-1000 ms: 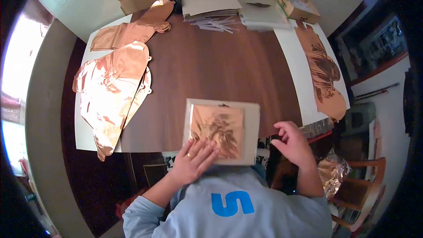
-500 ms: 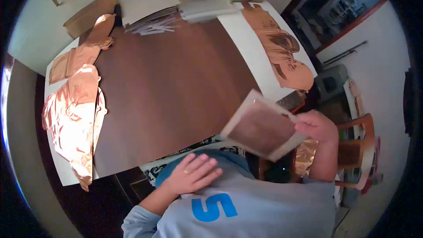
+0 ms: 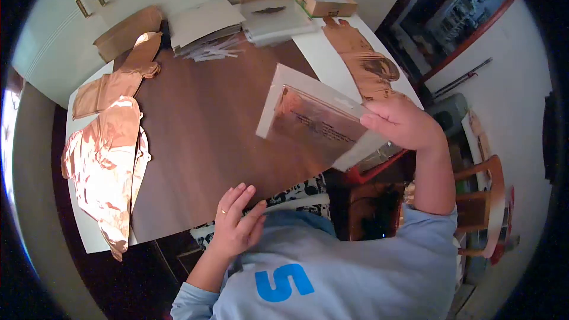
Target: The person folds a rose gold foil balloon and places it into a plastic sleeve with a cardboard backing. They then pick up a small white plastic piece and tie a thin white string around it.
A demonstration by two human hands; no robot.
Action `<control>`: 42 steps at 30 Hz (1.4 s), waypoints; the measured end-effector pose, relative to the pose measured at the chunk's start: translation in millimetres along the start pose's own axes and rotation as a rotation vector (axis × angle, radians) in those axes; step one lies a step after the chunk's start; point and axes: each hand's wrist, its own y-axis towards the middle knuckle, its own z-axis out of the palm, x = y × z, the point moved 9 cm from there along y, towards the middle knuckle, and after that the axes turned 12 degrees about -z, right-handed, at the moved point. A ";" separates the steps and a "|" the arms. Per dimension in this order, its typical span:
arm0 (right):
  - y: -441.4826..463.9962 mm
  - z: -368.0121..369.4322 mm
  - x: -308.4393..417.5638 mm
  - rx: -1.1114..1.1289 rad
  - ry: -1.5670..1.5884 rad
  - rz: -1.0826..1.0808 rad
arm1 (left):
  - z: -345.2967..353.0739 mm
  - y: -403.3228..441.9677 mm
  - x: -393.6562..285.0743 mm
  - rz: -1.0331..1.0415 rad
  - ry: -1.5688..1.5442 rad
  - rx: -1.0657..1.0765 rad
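Head view: flat packet [image 3: 314, 121] tilted over the brown tabletop [image 3: 201, 136], one edge pinched between thumb and fingers of the right hand [image 3: 403, 121]. Change: packet has shifted forward from the table's near-right corner; right hand alone bears it. Left hand [image 3: 235, 225] released, fingers loosely bent, near front edge. Copper foil shapes [image 3: 106, 148] lie at left.

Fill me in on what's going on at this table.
A person's right hand holds a clear, flat packet with copper-coloured foil inside, tilted above the near side of the table. The left hand is by the near edge, holding nothing. What look like uninflated foil balloons lie at the left and right sides, with thin white strips at the far side.
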 end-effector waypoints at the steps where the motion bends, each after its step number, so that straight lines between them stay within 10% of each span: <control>1: -1.3 -1.9 -0.4 -0.015 0.043 -0.031 | -2.8 1.8 0.6 -0.011 -0.009 -0.005; 10: -109.1 43.2 -81.2 0.452 0.042 0.227 | -10.1 -8.1 1.4 0.034 -0.078 0.058; 14: -216.2 98.9 -237.7 0.450 -0.335 0.387 | -11.9 -29.2 7.1 0.015 -0.070 0.072; 20: -227.6 93.9 -342.5 -0.384 -0.115 0.691 | -7.4 -49.4 6.3 -0.002 -0.083 0.133; 22: -243.5 165.1 -467.0 -0.599 -0.080 0.504 | 2.2 -72.2 37.3 -0.153 -0.037 0.199; 25: -192.9 210.3 -490.5 -0.560 -0.071 0.694 | 13.6 -104.8 91.5 -0.376 0.069 0.240; 31: -133.9 229.1 -464.1 -0.347 -0.309 0.799 | 1.6 -163.9 152.1 -0.629 0.176 0.195; 35: -89.7 246.8 -312.7 -0.222 -0.424 0.485 | -4.0 -190.1 184.5 -0.807 0.217 0.152; 38: -41.1 291.2 -168.9 0.126 0.076 0.380 | 14.0 -200.0 202.1 -0.931 0.081 0.358; 40: -20.5 331.8 -128.2 0.053 0.049 -0.069 | 24.6 -198.8 210.5 -0.793 0.123 0.296; 42: 0.2 364.6 -120.0 0.074 0.150 -0.054 | 31.4 -195.1 210.5 -0.734 0.107 0.280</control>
